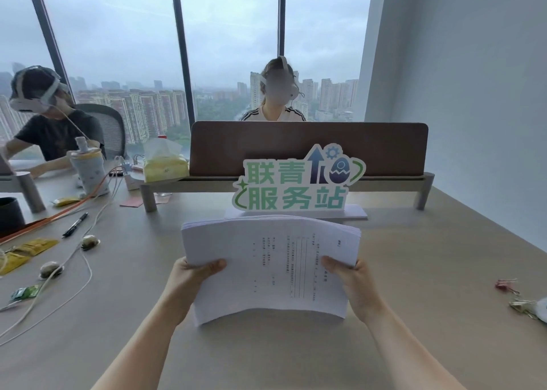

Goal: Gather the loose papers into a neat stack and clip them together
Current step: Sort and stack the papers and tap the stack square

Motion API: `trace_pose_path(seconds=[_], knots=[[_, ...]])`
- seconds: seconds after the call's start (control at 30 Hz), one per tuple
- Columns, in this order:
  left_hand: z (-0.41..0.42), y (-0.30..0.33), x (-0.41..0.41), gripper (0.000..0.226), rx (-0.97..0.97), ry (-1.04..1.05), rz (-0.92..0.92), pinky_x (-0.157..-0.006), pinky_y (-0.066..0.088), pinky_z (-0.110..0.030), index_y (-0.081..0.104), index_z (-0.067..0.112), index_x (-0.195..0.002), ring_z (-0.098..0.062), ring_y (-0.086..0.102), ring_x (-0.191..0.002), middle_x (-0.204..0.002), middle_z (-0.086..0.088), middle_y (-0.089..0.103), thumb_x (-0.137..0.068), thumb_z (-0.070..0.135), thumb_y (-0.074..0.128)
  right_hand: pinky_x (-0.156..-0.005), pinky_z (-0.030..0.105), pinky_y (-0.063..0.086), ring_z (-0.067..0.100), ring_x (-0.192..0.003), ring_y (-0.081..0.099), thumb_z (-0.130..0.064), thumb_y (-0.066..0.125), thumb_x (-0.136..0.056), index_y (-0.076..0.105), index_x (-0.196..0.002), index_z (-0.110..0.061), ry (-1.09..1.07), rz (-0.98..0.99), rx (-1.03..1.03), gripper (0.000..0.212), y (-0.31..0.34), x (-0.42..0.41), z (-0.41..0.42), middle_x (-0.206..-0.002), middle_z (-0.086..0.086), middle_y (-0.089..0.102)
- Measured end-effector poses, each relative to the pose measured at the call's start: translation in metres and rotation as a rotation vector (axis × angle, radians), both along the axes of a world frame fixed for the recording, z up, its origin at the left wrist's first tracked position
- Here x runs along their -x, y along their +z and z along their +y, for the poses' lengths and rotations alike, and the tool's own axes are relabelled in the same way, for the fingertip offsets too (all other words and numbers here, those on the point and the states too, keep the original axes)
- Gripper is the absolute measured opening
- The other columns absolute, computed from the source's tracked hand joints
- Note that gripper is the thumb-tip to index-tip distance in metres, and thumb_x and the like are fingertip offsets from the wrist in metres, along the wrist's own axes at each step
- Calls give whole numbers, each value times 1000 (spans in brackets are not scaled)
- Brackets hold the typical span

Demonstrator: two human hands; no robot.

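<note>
Matte beige table, smooth laminate look, with floor-to-ceiling glass behind it and a hazy skyline of tower blocks. Brown rounded-corner divider panel stands on a low grey shelf rail across the far edge. In front of it sits a flat die-cut sign, green lettering with a blue arrow and egg graphic, on a white base.

Paper stack: thick sheaf of white printed sheets, held up off the table at centre and bowed into a shallow arch. Edges are roughly flush, with slight fanning at the top. Top sheet carries sparse text and ruled lines, too small to read.

Left hand grips the stack's left edge, thumb curled over the top sheet, fingers hidden underneath. Right hand grips the right edge the same way, thumb on top. Both forearms are bare.

Binder clips: small pink metal ones lie loose at the right edge of the table, well apart from the stack. Gold-coloured ones lie just beside a white object cut off by the frame.

Left side of the table: black pen, white cable, an orange cable, yellow sachets, a green wrapper, a padded fabric bottle sleeve and a yellow tissue pack.

Two people wearing white headsets sit beyond the table.
</note>
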State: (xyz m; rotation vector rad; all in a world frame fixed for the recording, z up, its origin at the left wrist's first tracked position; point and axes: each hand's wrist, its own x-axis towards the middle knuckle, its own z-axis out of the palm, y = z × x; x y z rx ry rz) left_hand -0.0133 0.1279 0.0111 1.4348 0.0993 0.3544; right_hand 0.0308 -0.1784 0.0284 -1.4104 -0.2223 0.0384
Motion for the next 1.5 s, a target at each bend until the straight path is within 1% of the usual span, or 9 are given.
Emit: trace_pose_path(seconds=[0.3,0.57,0.8,0.87,1.13,1.27,1.33,1.4,1.5], knots=[[8,5,3,82,-36,-80,-11,-66,57,-30,75,10,-91,-23,71,-80,-90,-10,76,-22,48,96,-77,43,56,29,-89,71,-9,79,-73,77,-88,-17,108,-45,18,17,4,-1,-9,-99,12,75],[6,6,3,68,-7,-90,-6,-76,57,-39,78,9,-83,-28,71,-81,-92,-16,75,-27,43,98,-63,26,56,17,-79,73,8,64,-84,76,-84,-16,105,-109,-37,27,17,-3,-9,-89,2,77],[-1,-15,14,89,-23,-100,79,-78,55,-40,74,6,-95,-30,70,-87,-95,-15,76,-20,48,96,-87,48,55,34,-101,70,-32,89,-57,78,-95,-21,145,-18,6,41,-6,0,-10,-106,11,75],[-3,-17,13,90,-23,-89,95,-79,55,-40,74,6,-95,-29,71,-85,-94,-15,76,-19,49,96,-88,48,53,32,-99,70,-31,88,-57,78,-93,-24,118,-1,26,38,-7,0,-5,-104,10,76],[-8,-15,11,65,-1,-9,91,-60,57,-28,80,14,-71,-19,72,-70,-80,-7,77,-19,50,95,-75,34,55,19,-87,71,-6,73,-85,76,-93,-20,64,5,25,16,-7,3,-3,-98,7,76],[-14,-9,11,15,55,40,84,-53,56,-26,78,10,-66,-22,70,-64,-76,-11,75,-57,11,90,-64,29,58,22,-81,74,-12,79,-79,75,-93,-9,-15,93,42,15,-12,0,-5,-94,10,77],[-15,-9,11,16,85,84,88,-52,57,-27,77,9,-70,-23,70,-63,-74,-9,75,-58,4,87,-68,38,60,31,-83,73,-10,75,-83,73,-89,-5,-92,153,45,8,-20,-5,-11,-94,14,76],[-18,-6,12,18,141,121,94,-52,56,-28,75,6,-79,-22,70,-63,-73,-8,75,-63,0,83,-71,42,60,31,-78,71,-10,70,-86,71,-86,-7,-144,217,-29,3,-28,-6,-17,-91,18,74],[-26,-2,7,15,267,164,76,-64,57,-33,72,4,-88,-25,70,-69,-79,-7,75,-74,0,75,-57,29,59,21,-60,70,-10,62,-91,67,-83,-11,-144,329,-316,9,-32,-5,-13,-75,10,70]])
